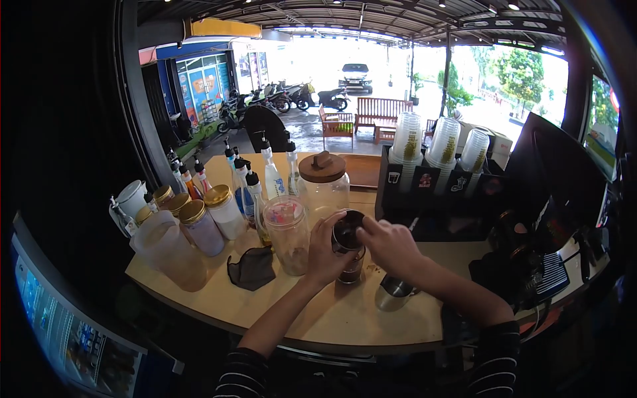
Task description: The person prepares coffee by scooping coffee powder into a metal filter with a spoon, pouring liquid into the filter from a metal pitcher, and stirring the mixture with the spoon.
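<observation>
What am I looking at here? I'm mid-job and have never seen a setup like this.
There is no machine: these are a person's two bare hands, in one picture from a head-worn camera looking forward and down.

The left hand holds a dark, round, cup-like vessel over a small clear glass. The right hand is at the vessel's rim, its grip hidden.

On the pale wood-toned counter stand a silver metal pitcher, a tall clear cylindrical jar and gold-lidded jars.
</observation>
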Tool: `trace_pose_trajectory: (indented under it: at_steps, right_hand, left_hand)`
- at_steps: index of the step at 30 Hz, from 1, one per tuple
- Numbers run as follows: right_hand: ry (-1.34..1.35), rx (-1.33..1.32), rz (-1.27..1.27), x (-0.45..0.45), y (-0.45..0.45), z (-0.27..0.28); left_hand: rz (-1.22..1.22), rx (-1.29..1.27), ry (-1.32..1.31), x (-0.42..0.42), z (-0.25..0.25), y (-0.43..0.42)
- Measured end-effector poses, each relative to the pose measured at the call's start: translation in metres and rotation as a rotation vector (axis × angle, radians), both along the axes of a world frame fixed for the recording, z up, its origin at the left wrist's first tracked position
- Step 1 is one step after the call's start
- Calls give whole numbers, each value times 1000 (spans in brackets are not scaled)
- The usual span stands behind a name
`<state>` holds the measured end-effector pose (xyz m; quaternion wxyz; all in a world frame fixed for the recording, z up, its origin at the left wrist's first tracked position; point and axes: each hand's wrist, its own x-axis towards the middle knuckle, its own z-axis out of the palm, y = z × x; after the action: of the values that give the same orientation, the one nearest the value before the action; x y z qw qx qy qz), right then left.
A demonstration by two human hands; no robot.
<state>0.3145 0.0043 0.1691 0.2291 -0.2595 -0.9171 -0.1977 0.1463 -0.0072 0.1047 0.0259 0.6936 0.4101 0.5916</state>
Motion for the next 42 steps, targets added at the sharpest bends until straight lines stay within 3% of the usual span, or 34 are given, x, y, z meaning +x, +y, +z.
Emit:
trace_pose_trajectory:
  at_steps: [4,8,10,19,22,25,29,42]
  right_hand:
    - [88,76,-48,3,8,2]
    - [28,56,95,4,6,0]
    - [48,69,-37,6,12,7]
    - [-28,147,185,13,19,13]
    - [-159,181,283,15,18,18]
    - [-189,305,175,22,23,28]
    - [-222,320,246,18,20,28]
    - [-132,301,199,14,21,33]
  left_hand:
    - [17,-47,12,1,1,-3]
    - [-16,-93,-26,0,-1,-1]
    - [-38,-113,-48,2,2,-4]
    - [20,-135,72,-7,13,-3]
    - [-31,-199,32,-13,12,2]
    - [-107,-203,43,-20,11,3]
    - [-224,-322,19,-24,17,8]
    - [-353,-312,-27,-28,21,8]
